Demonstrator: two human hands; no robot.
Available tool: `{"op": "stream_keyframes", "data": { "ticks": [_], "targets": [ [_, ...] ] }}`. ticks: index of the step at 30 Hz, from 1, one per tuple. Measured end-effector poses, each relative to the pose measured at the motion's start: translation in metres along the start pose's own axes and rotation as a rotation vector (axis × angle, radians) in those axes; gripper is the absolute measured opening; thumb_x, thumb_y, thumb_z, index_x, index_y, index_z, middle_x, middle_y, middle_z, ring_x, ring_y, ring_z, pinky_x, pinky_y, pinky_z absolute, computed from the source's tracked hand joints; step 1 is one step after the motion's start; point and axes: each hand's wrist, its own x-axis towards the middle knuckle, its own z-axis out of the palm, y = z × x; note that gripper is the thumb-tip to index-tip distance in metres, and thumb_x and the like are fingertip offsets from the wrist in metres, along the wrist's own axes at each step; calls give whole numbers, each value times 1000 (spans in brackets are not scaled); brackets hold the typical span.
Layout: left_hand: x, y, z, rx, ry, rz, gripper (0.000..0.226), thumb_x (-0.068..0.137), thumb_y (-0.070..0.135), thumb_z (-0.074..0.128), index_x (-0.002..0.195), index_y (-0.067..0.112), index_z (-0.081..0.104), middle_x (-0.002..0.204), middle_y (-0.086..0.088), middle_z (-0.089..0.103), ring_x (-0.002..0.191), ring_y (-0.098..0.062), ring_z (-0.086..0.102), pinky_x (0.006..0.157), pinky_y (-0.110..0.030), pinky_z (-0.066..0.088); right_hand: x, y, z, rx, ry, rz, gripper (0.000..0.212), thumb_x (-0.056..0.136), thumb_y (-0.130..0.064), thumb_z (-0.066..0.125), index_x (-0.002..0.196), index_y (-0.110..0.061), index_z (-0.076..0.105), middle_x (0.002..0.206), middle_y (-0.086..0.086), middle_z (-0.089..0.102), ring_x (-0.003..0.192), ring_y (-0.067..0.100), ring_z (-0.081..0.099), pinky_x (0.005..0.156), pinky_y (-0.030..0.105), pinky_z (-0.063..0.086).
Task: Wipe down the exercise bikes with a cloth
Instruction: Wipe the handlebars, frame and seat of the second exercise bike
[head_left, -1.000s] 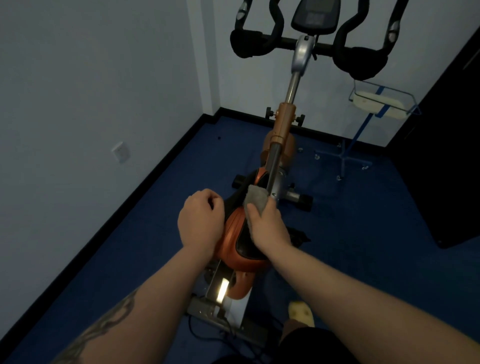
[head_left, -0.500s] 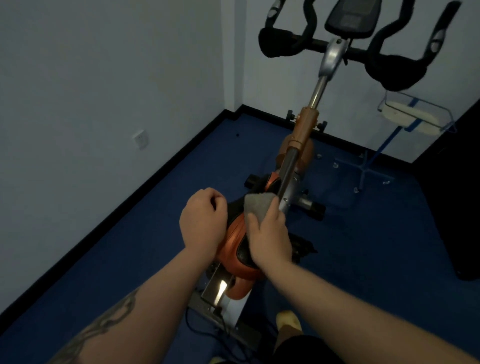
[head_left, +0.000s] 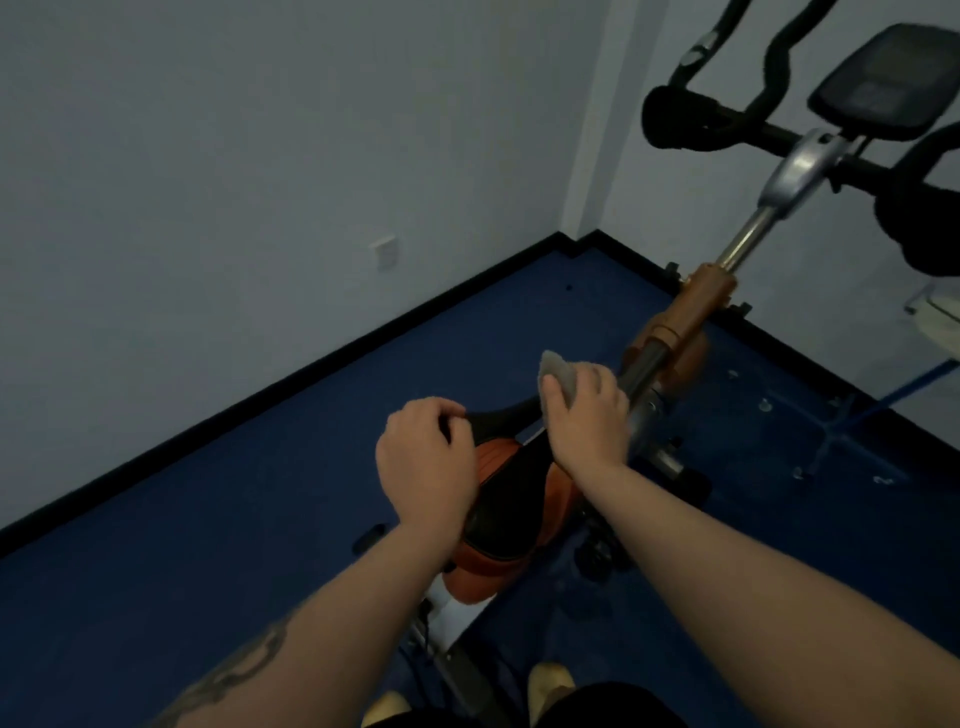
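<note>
An orange and black exercise bike stands before me on the blue floor. Its saddle (head_left: 511, 512) lies under my hands, and its black handlebars (head_left: 696, 117) with a console (head_left: 883, 88) rise at the upper right. My right hand (head_left: 584, 415) holds a grey cloth (head_left: 558, 376) against the front tip of the saddle, beside the grey frame post (head_left: 644, 371). My left hand (head_left: 426, 457) sits on the saddle's left side with curled fingers gripping its edge.
A grey wall with a white socket (head_left: 385, 253) runs along the left, and a black skirting meets the floor. A blue stand with a wire tray (head_left: 935, 322) is at the right edge. My feet (head_left: 550, 680) show at the bottom.
My view has swung left, so the bike sits further right in frame. My right hand has slid the cloth forward to the saddle's nose. My left hand stays on the saddle.
</note>
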Motion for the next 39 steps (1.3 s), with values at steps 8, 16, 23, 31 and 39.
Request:
{"op": "stream_keyframes", "data": {
  "ticks": [8, 16, 23, 31, 39],
  "targets": [
    [-44, 3, 7, 311, -71, 31, 47, 97, 26, 43, 144, 23, 40, 155, 7, 31, 147, -10, 13, 121, -38, 2, -7, 15, -14, -152, -175, -796, 50, 95, -58, 27, 131, -34, 54, 127, -7, 55, 124, 18, 44, 110, 44, 26],
    [-52, 3, 9, 14, 145, -66, 43, 94, 6, 47, 137, 11, 50, 147, -3, 45, 140, -15, 34, 118, -42, 24, -38, -5, -1, -179, -106, -576, 52, 96, -52, 25, 135, -29, 51, 142, 1, 48, 138, 25, 32, 115, 51, 20],
    [-53, -4, 12, -70, 152, -172, 42, 103, 19, 38, 145, 18, 41, 154, 4, 35, 144, -8, 22, 119, -26, 14, 14, -13, -16, -261, -322, -792, 46, 100, -51, 27, 130, -28, 54, 128, -2, 59, 119, 20, 50, 104, 37, 29],
    [-36, -13, -13, 149, 47, -4, 34, 101, 22, 41, 131, 20, 58, 130, 4, 55, 121, -13, 44, 98, -35, 43, -114, -2, -4, -48, -284, -559, 59, 97, -58, 4, 151, -40, -7, 162, -8, -4, 148, 15, -9, 119, 47, 5],
    [10, -41, -50, 129, -238, 268, 23, 93, 27, 61, 113, 21, 69, 96, 7, 52, 87, -9, 46, 78, -28, 39, -85, -52, 8, -234, -163, -192, 61, 100, -50, 19, 155, -29, 4, 163, -1, -2, 148, 20, -8, 119, 49, -2]
  ]
}}
